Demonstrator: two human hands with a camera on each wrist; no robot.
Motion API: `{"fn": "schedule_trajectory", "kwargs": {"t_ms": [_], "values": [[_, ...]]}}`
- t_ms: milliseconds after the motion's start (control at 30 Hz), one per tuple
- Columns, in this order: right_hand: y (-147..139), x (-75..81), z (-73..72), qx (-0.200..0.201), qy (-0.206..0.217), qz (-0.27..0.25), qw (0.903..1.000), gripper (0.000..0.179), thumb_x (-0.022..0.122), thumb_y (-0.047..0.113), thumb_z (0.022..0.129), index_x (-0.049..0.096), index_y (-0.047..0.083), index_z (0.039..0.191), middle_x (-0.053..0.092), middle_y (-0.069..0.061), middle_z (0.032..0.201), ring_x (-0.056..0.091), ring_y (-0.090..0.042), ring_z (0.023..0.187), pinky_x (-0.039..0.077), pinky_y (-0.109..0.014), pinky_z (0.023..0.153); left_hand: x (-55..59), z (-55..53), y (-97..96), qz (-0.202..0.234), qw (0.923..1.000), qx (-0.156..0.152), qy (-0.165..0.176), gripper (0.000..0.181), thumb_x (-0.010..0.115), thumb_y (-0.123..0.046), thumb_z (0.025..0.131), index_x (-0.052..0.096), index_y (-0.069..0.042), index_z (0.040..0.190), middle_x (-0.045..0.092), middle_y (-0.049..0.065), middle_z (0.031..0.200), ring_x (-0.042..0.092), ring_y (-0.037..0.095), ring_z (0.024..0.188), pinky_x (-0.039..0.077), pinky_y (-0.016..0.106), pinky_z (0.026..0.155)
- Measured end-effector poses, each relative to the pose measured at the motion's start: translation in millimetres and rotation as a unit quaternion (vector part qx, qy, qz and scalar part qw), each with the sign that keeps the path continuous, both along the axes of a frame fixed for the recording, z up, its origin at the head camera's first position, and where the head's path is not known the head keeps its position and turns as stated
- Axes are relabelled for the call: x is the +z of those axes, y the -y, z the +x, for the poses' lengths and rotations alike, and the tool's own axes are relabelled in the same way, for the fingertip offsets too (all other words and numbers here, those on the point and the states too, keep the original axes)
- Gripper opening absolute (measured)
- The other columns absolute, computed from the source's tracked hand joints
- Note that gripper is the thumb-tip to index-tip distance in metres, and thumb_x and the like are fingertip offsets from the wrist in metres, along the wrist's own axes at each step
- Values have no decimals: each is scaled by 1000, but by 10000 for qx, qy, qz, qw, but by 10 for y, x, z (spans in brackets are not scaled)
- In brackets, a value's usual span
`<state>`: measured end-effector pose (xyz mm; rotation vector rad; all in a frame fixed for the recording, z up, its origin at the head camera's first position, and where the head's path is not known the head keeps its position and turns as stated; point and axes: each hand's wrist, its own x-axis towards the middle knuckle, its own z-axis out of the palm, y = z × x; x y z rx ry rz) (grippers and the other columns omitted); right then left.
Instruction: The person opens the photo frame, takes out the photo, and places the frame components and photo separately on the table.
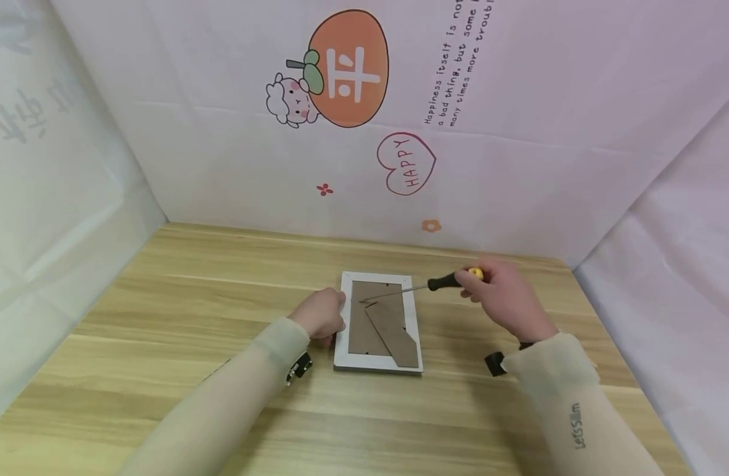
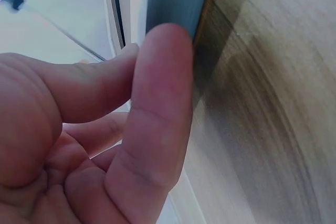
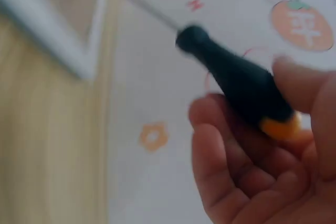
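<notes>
A white picture frame (image 1: 379, 362) lies on the wooden table with its brown backboard (image 1: 379, 324) facing up. On that board is a folding stand flap (image 1: 400, 340). My left hand (image 1: 321, 315) grips the frame's left edge; in the left wrist view the thumb and finger (image 2: 160, 87) meet at the frame's side (image 2: 176, 3). My right hand (image 1: 503, 297) holds a screwdriver (image 1: 444, 282) by its black and yellow handle (image 3: 241, 82). Its thin shaft (image 1: 414, 288) reaches leftward over the backboard. Whether the tip touches the board, I cannot tell.
White printed cloth (image 1: 221, 132) hangs behind the table and along both sides. Wood-grain tabletop (image 1: 180, 317) surrounds the frame. Dark wrist cameras (image 1: 300, 365) sit at both sleeve cuffs.
</notes>
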<state>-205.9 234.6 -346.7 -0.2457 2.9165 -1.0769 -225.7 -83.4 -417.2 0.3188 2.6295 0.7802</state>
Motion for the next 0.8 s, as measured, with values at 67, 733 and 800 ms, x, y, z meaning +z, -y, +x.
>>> {"fn": "schedule_trajectory", "kwargs": {"t_ms": [67,733,800], "values": [[-127,-91,40,272,24,371,9989,39,59,49,98,70,15,114,69,-2,94,63,-23,84,50,-40,67,-4,4,11,80,9999,52,48,14,64,4,88,60,2,101,64,17,82,64,21,47,52,28,48],[-286,-664,605,1384,454,2205,9645,18,66,12,88,56,19,74,49,7,65,44,-11,58,40,-31,55,-29,8,31,169,9998,116,53,27,67,1,90,59,1,116,64,24,103,64,21,47,52,28,47],[-339,-690,644,1241,393,2244,9658,20,65,11,88,54,18,73,47,6,65,43,-12,58,39,-31,54,-37,10,29,175,9997,127,64,28,67,1,90,59,0,117,64,24,104,64,21,47,52,28,47]]}}
